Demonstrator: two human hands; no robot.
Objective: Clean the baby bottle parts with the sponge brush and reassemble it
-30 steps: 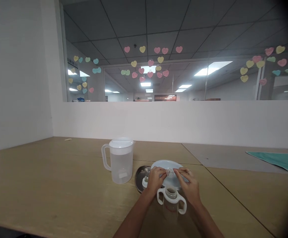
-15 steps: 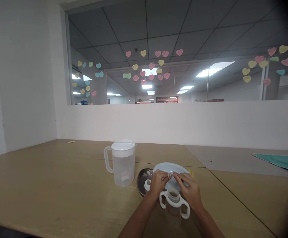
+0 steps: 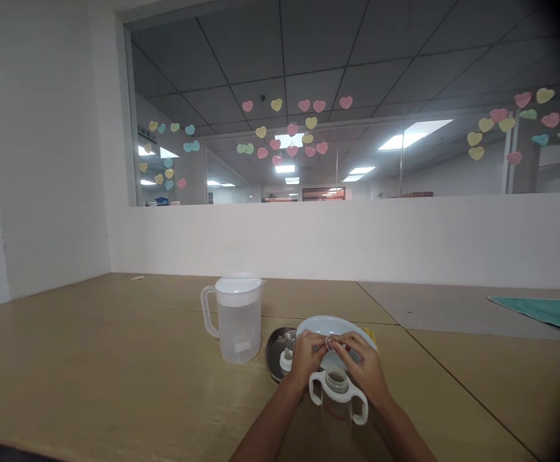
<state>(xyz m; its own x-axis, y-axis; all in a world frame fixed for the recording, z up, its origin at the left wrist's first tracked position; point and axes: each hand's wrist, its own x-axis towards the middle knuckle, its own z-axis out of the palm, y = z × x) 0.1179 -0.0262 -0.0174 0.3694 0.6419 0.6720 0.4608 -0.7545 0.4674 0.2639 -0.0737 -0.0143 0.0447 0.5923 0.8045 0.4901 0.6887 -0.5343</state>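
Observation:
Over the pale oval dish (image 3: 334, 323), my left hand (image 3: 307, 354) and my right hand (image 3: 363, 366) meet and pinch a small clear round piece (image 3: 329, 343) between their fingertips. Fingers cover much of the piece, so its exact kind is unclear. Just below them a clear baby bottle (image 3: 336, 410) with two white handles stands upright, its mouth uncovered. Left of my left hand, a bottle teat with a white collar (image 3: 286, 360) rests in a round metal bowl (image 3: 273, 366), partly hidden by that hand.
A lidded translucent pitcher (image 3: 239, 324) stands left of the bowl, its handle pointing left. Something yellow (image 3: 370, 334) shows at the dish's right edge. A green cloth (image 3: 544, 314) lies at the far right. Behind the table rises a white wall (image 3: 309, 240) with a window.
My right fingers have shifted slightly left and now cover more of the small clear piece. The other objects keep their places; the view has moved a little.

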